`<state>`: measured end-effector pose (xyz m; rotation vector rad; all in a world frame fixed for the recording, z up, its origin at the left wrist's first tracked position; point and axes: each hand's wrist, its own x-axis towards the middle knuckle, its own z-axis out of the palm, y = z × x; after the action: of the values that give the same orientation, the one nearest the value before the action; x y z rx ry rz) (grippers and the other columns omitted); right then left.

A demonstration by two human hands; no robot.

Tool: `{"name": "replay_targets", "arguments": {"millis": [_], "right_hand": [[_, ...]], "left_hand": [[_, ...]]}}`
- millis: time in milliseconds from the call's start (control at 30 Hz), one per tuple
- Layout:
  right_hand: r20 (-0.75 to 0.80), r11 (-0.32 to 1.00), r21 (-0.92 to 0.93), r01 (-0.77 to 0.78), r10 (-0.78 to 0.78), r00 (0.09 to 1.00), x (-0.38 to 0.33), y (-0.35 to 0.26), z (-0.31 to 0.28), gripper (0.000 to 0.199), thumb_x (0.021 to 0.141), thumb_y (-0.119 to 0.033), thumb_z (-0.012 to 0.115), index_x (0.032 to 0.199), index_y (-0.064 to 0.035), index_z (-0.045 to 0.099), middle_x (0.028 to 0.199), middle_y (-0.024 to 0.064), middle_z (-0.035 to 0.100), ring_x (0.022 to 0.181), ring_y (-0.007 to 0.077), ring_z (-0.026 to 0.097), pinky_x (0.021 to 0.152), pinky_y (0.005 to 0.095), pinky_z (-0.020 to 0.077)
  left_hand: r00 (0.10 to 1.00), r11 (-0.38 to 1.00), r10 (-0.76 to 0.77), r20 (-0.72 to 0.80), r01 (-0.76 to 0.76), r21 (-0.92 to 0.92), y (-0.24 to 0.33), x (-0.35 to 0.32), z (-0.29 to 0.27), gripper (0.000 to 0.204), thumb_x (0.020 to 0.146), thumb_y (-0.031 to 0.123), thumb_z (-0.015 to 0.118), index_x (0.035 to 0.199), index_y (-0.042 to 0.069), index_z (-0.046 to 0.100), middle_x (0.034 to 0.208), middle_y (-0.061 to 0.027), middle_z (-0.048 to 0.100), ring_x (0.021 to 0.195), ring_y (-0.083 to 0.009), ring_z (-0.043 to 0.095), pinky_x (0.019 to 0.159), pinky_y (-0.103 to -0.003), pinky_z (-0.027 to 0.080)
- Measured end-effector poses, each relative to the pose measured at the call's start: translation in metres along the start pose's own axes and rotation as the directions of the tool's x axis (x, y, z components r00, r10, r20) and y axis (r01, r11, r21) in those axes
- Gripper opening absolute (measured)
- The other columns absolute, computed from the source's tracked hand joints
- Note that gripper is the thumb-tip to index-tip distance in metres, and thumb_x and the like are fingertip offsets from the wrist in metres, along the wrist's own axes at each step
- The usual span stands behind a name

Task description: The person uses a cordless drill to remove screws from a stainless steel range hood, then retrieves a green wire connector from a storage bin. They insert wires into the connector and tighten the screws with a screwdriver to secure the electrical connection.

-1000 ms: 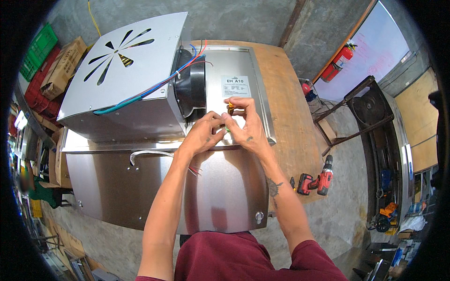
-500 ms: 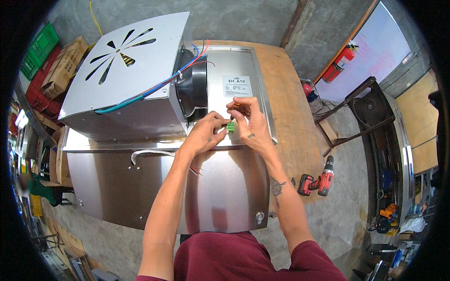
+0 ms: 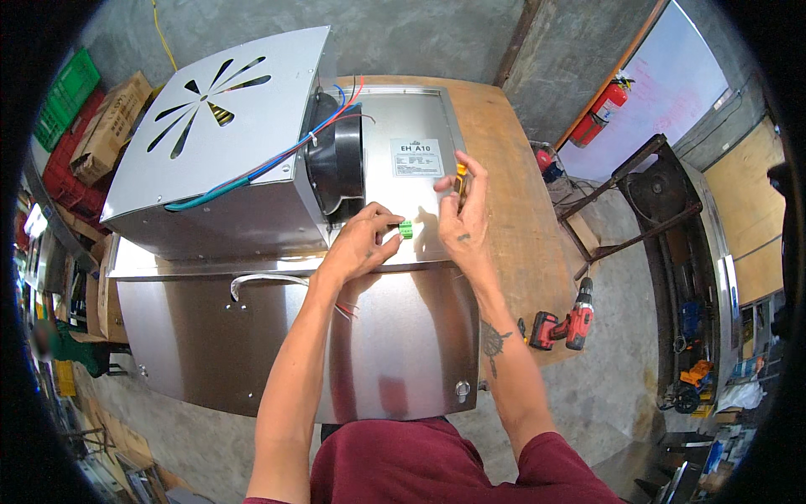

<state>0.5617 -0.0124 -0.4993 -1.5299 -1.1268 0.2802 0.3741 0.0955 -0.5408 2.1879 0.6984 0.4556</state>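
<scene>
Thumb and fingertips of my left hand (image 3: 363, 241) close on a small green terminal block (image 3: 406, 229), which sits on the metal panel (image 3: 395, 197) in front of the black round duct (image 3: 338, 160). To its right, my right hand (image 3: 466, 218) is raised, its fingers curled around a small screwdriver with a yellow-orange handle (image 3: 459, 179). The screwdriver is apart from the block, and its shaft is hidden by the hand. Blue, red and black wires (image 3: 315, 137) run from the duct across the grey metal housing (image 3: 227, 126).
A curved steel panel (image 3: 294, 353) lies nearest me, with a grey cable (image 3: 269, 278) over its edge. On the wooden table (image 3: 512, 218), a red cordless drill (image 3: 573, 323) rests at the right corner. A fire extinguisher (image 3: 601, 113) hangs beyond, near a rusty metal frame (image 3: 638, 197).
My right hand has lifted the screwdriver away from the green terminal block, moving to the right. My left hand stays at the block.
</scene>
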Motion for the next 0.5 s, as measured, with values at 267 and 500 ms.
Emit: {"name": "replay_targets", "arguments": {"millis": [267,500], "right_hand": [[0.351,0.975,-0.221,0.012,0.068,0.934,-0.025,0.018,-0.010,0.051,0.103,-0.013,0.072,0.152,-0.0124,0.059,0.131,0.0230,0.076,0.126,0.0410,0.073,0.106,0.0487,0.0570],[0.336,0.972,-0.234,0.007,0.075,0.939,-0.029,0.011,-0.003,0.043,0.105,-0.016,0.073,0.147,-0.0110,0.066,0.138,0.0185,0.076,0.123,0.0394,0.075,0.103,0.0493,0.0592]], "left_hand": [[0.999,0.999,-0.052,0.008,0.052,0.006,-0.007,0.003,0.001,0.042,0.110,0.035,0.070,0.139,0.007,0.079,0.122,-0.0134,0.067,0.104,-0.0267,0.068,0.096,-0.042,0.056],[0.990,0.994,-0.105,0.096,0.102,0.035,0.003,0.004,-0.002,0.042,0.116,0.033,0.062,0.147,0.008,0.074,0.117,-0.0119,0.064,0.108,-0.0263,0.064,0.100,-0.042,0.053]]}}
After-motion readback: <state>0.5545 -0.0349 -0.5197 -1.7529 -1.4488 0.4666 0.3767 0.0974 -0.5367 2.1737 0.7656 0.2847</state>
